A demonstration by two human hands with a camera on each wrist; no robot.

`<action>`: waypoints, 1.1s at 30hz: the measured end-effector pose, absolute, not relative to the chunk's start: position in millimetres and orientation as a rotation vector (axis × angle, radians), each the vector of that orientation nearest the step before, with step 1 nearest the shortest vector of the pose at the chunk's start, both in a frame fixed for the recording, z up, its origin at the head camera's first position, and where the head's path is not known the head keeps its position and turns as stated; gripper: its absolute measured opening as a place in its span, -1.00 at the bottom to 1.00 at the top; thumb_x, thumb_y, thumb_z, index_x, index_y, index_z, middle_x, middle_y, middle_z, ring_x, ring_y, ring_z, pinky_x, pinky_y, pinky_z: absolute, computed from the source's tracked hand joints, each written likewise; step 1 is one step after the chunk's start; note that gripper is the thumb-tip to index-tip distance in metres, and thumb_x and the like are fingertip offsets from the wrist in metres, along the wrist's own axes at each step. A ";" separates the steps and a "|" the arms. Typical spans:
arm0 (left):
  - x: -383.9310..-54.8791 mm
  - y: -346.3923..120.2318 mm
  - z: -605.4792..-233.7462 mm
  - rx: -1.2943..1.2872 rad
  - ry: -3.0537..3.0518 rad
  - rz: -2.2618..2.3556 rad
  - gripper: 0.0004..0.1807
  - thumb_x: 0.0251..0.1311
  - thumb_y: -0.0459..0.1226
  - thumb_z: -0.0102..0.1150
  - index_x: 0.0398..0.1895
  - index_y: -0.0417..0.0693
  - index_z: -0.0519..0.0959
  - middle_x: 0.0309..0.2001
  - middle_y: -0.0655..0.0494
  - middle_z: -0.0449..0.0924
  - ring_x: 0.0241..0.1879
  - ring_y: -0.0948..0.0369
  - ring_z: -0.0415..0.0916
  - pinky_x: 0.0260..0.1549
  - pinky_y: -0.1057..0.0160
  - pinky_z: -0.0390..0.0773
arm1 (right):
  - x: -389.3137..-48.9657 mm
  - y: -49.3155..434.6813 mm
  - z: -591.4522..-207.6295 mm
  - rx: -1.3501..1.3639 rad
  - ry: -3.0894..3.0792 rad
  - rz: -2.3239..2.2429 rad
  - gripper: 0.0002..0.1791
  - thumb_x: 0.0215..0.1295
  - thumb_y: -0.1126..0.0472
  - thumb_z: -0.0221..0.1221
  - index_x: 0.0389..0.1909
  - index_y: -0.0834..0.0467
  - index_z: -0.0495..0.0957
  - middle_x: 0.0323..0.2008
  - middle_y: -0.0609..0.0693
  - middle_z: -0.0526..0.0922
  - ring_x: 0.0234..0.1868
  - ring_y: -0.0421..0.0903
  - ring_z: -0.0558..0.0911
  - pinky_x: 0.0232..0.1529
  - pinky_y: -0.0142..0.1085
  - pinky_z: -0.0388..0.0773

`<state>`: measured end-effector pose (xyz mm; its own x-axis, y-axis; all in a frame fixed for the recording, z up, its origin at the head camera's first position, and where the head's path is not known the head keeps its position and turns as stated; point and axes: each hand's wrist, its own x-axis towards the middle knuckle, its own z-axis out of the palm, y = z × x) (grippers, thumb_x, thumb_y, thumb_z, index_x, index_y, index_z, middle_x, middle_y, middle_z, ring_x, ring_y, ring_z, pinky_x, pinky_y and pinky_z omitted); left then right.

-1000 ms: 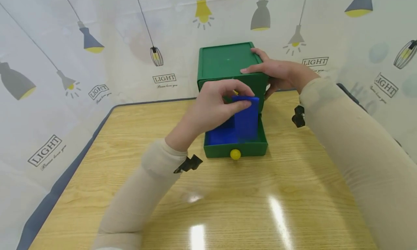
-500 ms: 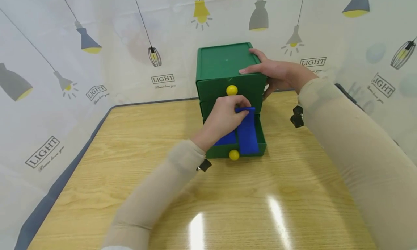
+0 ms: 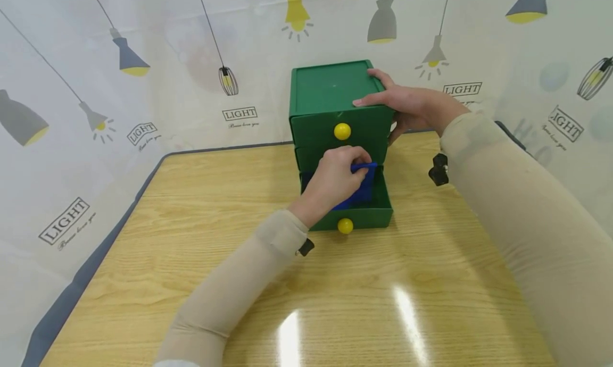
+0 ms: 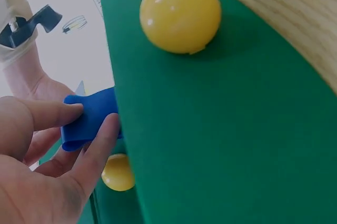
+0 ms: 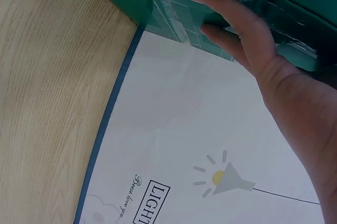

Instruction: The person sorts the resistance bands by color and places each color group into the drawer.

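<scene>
A green drawer box [image 3: 332, 88] with yellow knobs stands at the back of the table, its bottom drawer [image 3: 371, 218] pulled out. My left hand [image 3: 335, 173] is over that drawer and pinches the upper edge of a blue cloth [image 3: 366, 189], whose lower part hangs inside. In the left wrist view the pinched end of the cloth [image 4: 90, 116] is folded over between thumb and fingers; the green drawer front hides the rest. My right hand [image 3: 407, 106] holds the box at its upper right edge, with digits on the top and others [image 5: 231, 16] against the side.
The wooden table [image 3: 407, 282] spreads out in front of the box. Behind it hangs a white backdrop [image 3: 182, 111] printed with lamps. An upper knob [image 3: 342, 131] sticks out above my left hand, and a lower knob [image 3: 345, 226] from the pulled-out drawer.
My left hand has come down with the blue cloth. Its lower part, which overlapped the drawer's front half a second ago, is now inside the drawer. The right hand has stayed on the box.
</scene>
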<state>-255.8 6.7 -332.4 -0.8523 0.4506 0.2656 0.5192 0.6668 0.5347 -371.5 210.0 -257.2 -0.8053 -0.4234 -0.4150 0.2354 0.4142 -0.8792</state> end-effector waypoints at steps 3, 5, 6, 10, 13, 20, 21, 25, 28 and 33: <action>-255.5 6.6 -334.9 -0.803 -2.794 -0.933 -0.85 0.46 -0.28 0.33 0.01 0.00 0.73 -0.01 0.14 0.77 0.03 0.24 0.68 0.14 0.28 0.68 | -371.8 209.4 -256.9 -0.155 2.074 -1.417 0.14 0.48 -0.25 0.24 0.50 -0.81 -0.58 0.75 -0.01 -0.46 0.71 0.33 0.02 0.32 0.49 0.45; -254.8 6.4 -334.7 -0.811 -2.786 -0.940 -0.86 0.45 -0.27 0.33 0.00 0.01 0.74 -0.01 0.15 0.77 0.03 0.24 0.68 0.14 0.27 0.69 | -371.8 209.4 -257.0 -0.159 2.075 -1.414 0.14 0.48 -0.25 0.24 0.50 -0.80 -0.58 0.75 -0.01 -0.46 0.71 0.33 0.03 0.32 0.48 0.45; -254.5 6.3 -334.1 -0.821 -2.774 -0.952 -0.86 0.45 -0.28 0.33 0.00 0.01 0.74 -0.02 0.16 0.78 0.03 0.24 0.69 0.14 0.27 0.69 | -371.7 209.5 -257.3 -0.160 2.078 -1.413 0.14 0.47 -0.25 0.24 0.50 -0.80 -0.58 0.75 -0.02 -0.46 0.71 0.33 0.03 0.33 0.48 0.45; -250.2 6.3 -326.0 -0.887 -2.727 -1.010 -0.86 0.45 -0.30 0.33 0.00 -0.01 0.75 0.00 0.15 0.80 0.03 0.25 0.71 0.13 0.30 0.69 | -369.2 210.0 -258.4 -0.171 2.092 -1.416 0.14 0.47 -0.25 0.25 0.50 -0.79 -0.57 0.75 -0.01 -0.47 0.70 0.35 0.05 0.33 0.49 0.44; -244.2 6.8 -318.7 -0.940 -2.705 -1.053 -0.85 0.45 -0.30 0.33 0.00 0.00 0.75 0.00 0.15 0.79 0.03 0.27 0.72 0.11 0.34 0.68 | -368.3 210.1 -259.0 -0.174 2.091 -1.424 0.15 0.47 -0.24 0.26 0.51 -0.79 -0.58 0.75 -0.01 -0.49 0.70 0.37 0.05 0.33 0.50 0.42; -237.9 8.1 -310.5 -0.972 -2.707 -1.072 -0.85 0.45 -0.29 0.32 0.00 0.01 0.75 -0.01 0.17 0.79 0.00 0.30 0.70 0.07 0.35 0.68 | -369.9 209.9 -256.6 -0.163 2.072 -1.431 0.14 0.48 -0.23 0.25 0.49 -0.82 -0.58 0.74 -0.07 -0.52 0.71 0.36 0.02 0.34 0.52 0.40; -239.0 8.2 -311.6 -0.956 -2.720 -1.062 -0.86 0.45 -0.28 0.32 0.00 0.02 0.75 -0.02 0.17 0.79 -0.01 0.29 0.70 0.06 0.33 0.69 | -369.8 209.9 -256.4 -0.164 2.072 -1.431 0.14 0.49 -0.23 0.24 0.49 -0.82 -0.58 0.74 -0.06 -0.52 0.71 0.36 0.01 0.34 0.52 0.40; -245.9 7.8 -323.5 -0.843 -2.836 -0.986 -0.86 0.46 -0.23 0.32 0.00 0.05 0.74 -0.02 0.19 0.80 -0.02 0.29 0.70 0.07 0.27 0.71 | -370.4 210.4 -258.2 -0.159 2.068 -1.432 0.15 0.48 -0.23 0.25 0.49 -0.81 -0.58 0.74 -0.04 -0.51 0.71 0.35 0.01 0.33 0.51 0.42; -250.9 6.5 -335.7 -0.759 -2.925 -0.891 -0.84 0.47 -0.19 0.32 0.03 0.09 0.74 0.01 0.20 0.80 0.02 0.26 0.72 0.09 0.22 0.72 | -370.7 210.5 -260.3 -0.151 2.061 -1.433 0.16 0.46 -0.24 0.27 0.50 -0.81 -0.57 0.75 -0.02 -0.48 0.71 0.34 0.02 0.32 0.49 0.45; -255.1 4.6 -346.9 -0.700 -2.940 -0.790 -0.83 0.46 -0.16 0.34 0.03 0.11 0.75 0.02 0.19 0.81 0.04 0.21 0.75 0.07 0.17 0.74 | -369.6 210.4 -259.0 -0.160 2.077 -1.437 0.15 0.46 -0.25 0.27 0.51 -0.80 -0.55 0.75 0.00 -0.49 0.70 0.37 0.00 0.30 0.50 0.46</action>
<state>-255.1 4.6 -346.9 -0.8994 0.4175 0.1299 0.4264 0.7717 0.4719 -369.6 210.4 -259.0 -0.8121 -0.4198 -0.4054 0.2314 0.4062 -0.8840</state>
